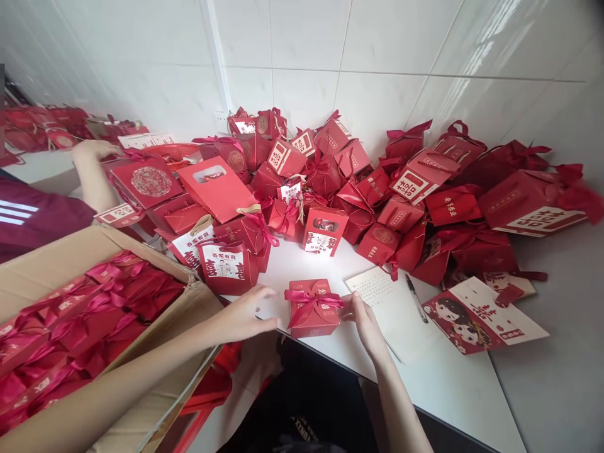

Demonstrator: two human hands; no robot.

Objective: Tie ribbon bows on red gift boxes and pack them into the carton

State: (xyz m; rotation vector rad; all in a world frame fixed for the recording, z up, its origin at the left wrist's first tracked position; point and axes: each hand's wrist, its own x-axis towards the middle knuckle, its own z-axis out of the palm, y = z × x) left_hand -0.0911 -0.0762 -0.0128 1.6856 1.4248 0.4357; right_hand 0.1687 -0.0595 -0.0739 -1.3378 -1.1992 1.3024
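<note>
A small red gift box (315, 327), tied with a dark pink ribbon bow (314, 303), stands at the front edge of the white table. My left hand (248, 316) hovers left of the box, its thumb and fingers apart and nothing between them. On the other side, my right hand (365, 319) has its fingers closed at the right end of the ribbon, against the box; the fingertips are partly hidden. A sheet with handwriting (372, 286) lies just beyond my right hand, with a black pen (416, 298) beside it.
Many red gift boxes and bags (325, 233) are heaped along the tiled wall. An open cardboard carton (155, 248) of ribboned boxes stands at left. A card with cartoon figures (486, 314) lies at right. Another person's arm (94, 176) reaches in at far left.
</note>
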